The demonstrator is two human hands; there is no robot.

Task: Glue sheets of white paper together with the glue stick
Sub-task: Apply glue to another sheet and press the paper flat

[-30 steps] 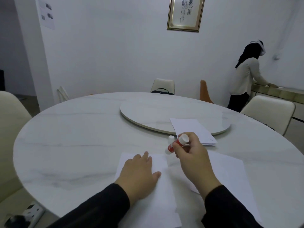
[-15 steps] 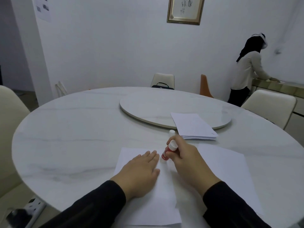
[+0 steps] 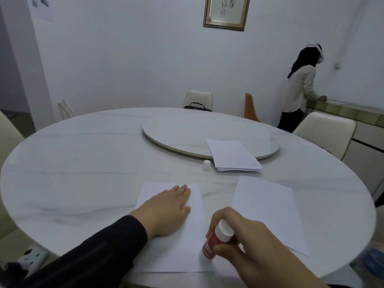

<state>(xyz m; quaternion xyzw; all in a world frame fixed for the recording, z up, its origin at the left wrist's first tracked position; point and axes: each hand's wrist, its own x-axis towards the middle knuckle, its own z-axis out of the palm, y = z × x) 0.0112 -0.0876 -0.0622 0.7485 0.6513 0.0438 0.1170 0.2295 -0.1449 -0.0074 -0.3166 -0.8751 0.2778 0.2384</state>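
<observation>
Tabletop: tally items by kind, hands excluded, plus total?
Loose sheets: 2, one under the left hand, one to the right
Paper stack: 1
Glue stick: 1, in the right hand
Cap: 1
Turntable: 1
Total: 6

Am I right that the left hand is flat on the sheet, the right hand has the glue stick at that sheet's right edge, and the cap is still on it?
Not quite: the cap is off, standing on the table near the paper stack, as the head view shows. The rest holds: left hand flat on the sheet, right hand gripping the glue stick at its right edge.
</observation>
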